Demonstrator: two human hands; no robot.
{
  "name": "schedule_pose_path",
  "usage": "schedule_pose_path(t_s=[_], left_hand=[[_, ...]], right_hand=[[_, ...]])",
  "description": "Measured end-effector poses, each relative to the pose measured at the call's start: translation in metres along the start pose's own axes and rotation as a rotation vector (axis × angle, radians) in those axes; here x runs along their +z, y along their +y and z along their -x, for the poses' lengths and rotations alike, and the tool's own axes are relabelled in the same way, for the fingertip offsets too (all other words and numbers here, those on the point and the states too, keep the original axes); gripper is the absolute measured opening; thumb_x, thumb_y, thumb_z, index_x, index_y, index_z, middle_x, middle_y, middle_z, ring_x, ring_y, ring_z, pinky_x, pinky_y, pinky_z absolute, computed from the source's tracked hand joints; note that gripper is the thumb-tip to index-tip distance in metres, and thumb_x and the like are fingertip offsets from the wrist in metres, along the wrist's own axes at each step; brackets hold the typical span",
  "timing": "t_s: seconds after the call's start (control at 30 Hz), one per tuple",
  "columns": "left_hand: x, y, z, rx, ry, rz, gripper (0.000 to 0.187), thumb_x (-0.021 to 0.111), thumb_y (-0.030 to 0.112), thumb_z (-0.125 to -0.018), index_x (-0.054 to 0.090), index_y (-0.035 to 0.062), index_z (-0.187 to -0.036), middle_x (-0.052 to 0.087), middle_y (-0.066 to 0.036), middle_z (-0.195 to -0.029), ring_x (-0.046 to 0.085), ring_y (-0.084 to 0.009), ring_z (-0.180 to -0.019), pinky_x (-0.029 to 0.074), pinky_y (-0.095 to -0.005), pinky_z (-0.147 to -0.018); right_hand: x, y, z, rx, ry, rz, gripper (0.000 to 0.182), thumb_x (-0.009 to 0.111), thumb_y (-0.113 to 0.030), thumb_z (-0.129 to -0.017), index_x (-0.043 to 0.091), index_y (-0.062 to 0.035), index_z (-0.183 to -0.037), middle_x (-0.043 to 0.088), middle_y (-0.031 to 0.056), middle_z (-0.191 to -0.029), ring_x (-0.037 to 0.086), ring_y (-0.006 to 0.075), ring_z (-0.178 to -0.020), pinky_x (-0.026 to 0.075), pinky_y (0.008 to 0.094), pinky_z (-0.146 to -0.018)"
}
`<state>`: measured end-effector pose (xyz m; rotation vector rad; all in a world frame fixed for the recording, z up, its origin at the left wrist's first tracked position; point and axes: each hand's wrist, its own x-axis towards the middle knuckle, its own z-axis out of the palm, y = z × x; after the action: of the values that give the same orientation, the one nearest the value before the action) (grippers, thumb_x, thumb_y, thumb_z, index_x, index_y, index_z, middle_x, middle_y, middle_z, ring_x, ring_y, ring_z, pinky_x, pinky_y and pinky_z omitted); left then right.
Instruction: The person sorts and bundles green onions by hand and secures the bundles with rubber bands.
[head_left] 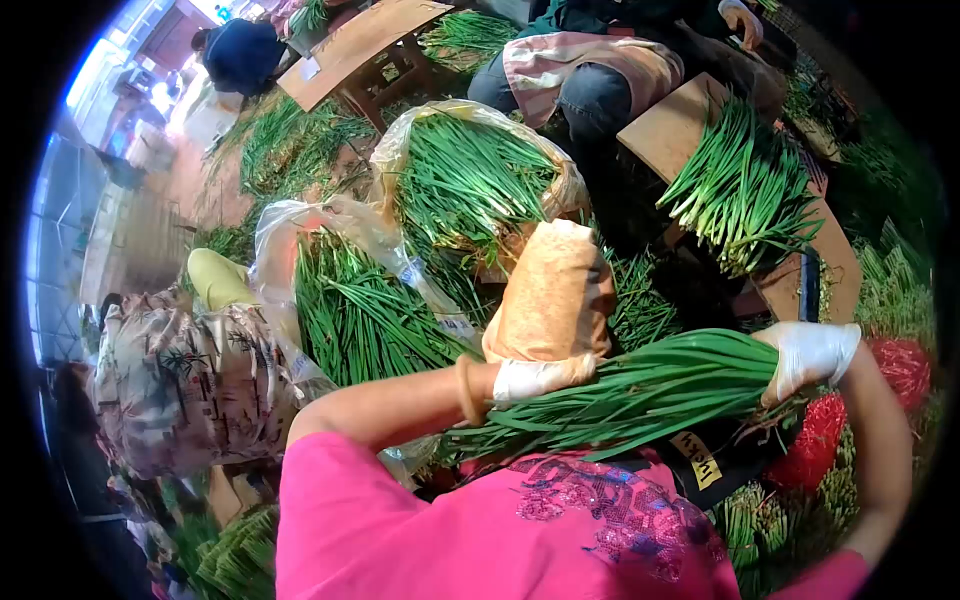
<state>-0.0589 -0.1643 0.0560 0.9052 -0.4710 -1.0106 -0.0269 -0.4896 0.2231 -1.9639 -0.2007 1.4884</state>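
A large bundle of green garlic chives (640, 390) lies sideways across my lap, in front of my pink shirt. My right hand (812, 358), in a white glove, is closed round the root end at the right. At the left, my gloved left hand (545, 378) grips the leafy part from its upper side; its fingertips are partly hidden. A bracelet (468, 392) sits on my left forearm. Just beyond the left hand rises an orange-tan cloth-covered knee (555, 285). Past it, an open plastic bag (575, 190) is full of chives.
Another bag of chives (365, 310) stands at the left, beside patterned fabric (195, 385). At the right, a chive pile (740, 190) rests on a wooden board (672, 130). Red netting (812, 445) lies below my right hand. A co-worker in an apron (590, 65) sits opposite.
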Motion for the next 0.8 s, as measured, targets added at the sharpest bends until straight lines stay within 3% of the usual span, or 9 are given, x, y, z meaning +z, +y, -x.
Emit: schedule_pose_path(t_s=[0.1,0.27,0.37,0.43,0.47,0.5,0.63,0.67,0.8], left_hand=[[0.037,0.030,0.022,-0.181,-0.148,0.025,0.094,0.071,0.043,-0.076,0.018,0.0039,-0.143,0.033,-0.011,-0.141,0.031,-0.0212,-0.128,0.026,-0.0369,-0.105],[0.019,0.040,0.053,-0.529,0.135,-0.180,0.070,0.068,0.005,-0.073,0.036,0.0051,-0.135,0.050,-0.011,-0.127,0.050,-0.0199,-0.110,0.042,-0.0317,-0.089],[-0.024,0.035,0.096,-0.696,0.426,-0.012,0.063,0.062,-0.010,-0.068,0.049,0.0042,-0.128,0.057,-0.011,-0.119,0.056,-0.0192,-0.101,0.048,-0.0290,-0.076],[-0.035,-0.008,0.122,-0.563,0.576,0.045,0.055,0.060,-0.010,-0.064,0.054,0.0018,-0.118,0.063,-0.012,-0.091,0.058,-0.0173,-0.072,0.045,-0.0261,-0.056],[-0.031,-0.015,0.130,-0.503,0.637,0.119,0.053,0.060,-0.010,-0.062,0.055,0.0006,-0.114,0.065,-0.012,-0.082,0.060,-0.0169,-0.064,0.044,-0.0254,-0.049],[-0.015,0.003,0.118,-0.526,0.616,0.114,0.050,0.064,-0.008,-0.064,0.056,0.0012,-0.113,0.065,-0.011,-0.081,0.061,-0.0165,-0.066,0.045,-0.0253,-0.050],[0.005,-0.005,0.102,-0.522,0.760,0.028,0.043,0.069,-0.004,-0.067,0.059,0.0017,-0.109,0.066,-0.009,-0.084,0.061,-0.0143,-0.068,0.047,-0.0244,-0.055],[0.009,0.000,0.099,-0.538,0.742,0.053,0.043,0.067,-0.003,-0.067,0.059,0.0020,-0.109,0.065,-0.008,-0.086,0.059,-0.0128,-0.067,0.046,-0.0238,-0.054],[0.026,0.007,0.078,-0.549,0.739,-0.032,0.040,0.066,-0.002,-0.069,0.059,0.0024,-0.109,0.064,-0.005,-0.084,0.056,-0.0110,-0.064,0.044,-0.0231,-0.054]], right_hand=[[-0.013,0.007,-0.007,-0.077,0.051,0.090,0.051,0.077,-0.012,-0.059,0.058,-0.0012,-0.106,0.067,0.0076,-0.094,0.059,0.0118,-0.082,0.049,0.0275,-0.077],[-0.013,-0.010,-0.027,-0.157,0.262,0.104,0.073,0.075,-0.015,-0.058,0.050,-0.0056,-0.126,0.066,0.0112,-0.095,0.061,0.0149,-0.083,0.049,0.0283,-0.076],[-0.008,0.078,-0.097,-0.042,0.343,0.442,0.049,0.070,-0.015,-0.062,0.064,-0.0058,-0.109,0.068,0.0132,-0.087,0.062,0.0199,-0.072,0.049,0.0296,-0.066],[-0.020,0.128,-0.132,0.000,0.309,0.366,0.028,0.063,-0.013,-0.067,0.070,-0.0064,-0.093,0.067,0.0124,-0.075,0.058,0.0189,-0.057,0.045,0.0288,-0.054],[-0.025,0.146,-0.131,-0.436,0.562,0.210,0.016,0.058,-0.010,-0.073,0.070,-0.0050,-0.083,0.066,0.0084,-0.066,0.052,0.0131,-0.049,0.041,0.0280,-0.048],[-0.023,0.130,-0.118,-0.193,0.688,-0.559,0.017,0.055,-0.011,-0.080,0.068,-0.0022,-0.080,0.064,0.0054,-0.063,0.050,0.0102,-0.049,0.040,0.0284,-0.046],[0.027,0.071,-0.119,-0.617,0.765,-0.625,0.020,0.052,-0.013,-0.089,0.066,-0.0001,-0.085,0.067,0.0070,-0.087,0.060,0.0131,-0.082,0.047,0.0254,-0.074],[0.041,0.057,-0.126,-0.782,0.892,-0.133,0.018,0.054,-0.014,-0.088,0.066,-0.0014,-0.090,0.068,0.0066,-0.086,0.063,0.0147,-0.079,0.048,0.0260,-0.075],[0.113,0.006,-0.188,-0.646,0.946,0.258,0.049,0.064,-0.046,-0.076,0.061,-0.0075,-0.106,0.066,0.0161,-0.085,0.064,0.0326,-0.070,0.052,0.0382,-0.063]])
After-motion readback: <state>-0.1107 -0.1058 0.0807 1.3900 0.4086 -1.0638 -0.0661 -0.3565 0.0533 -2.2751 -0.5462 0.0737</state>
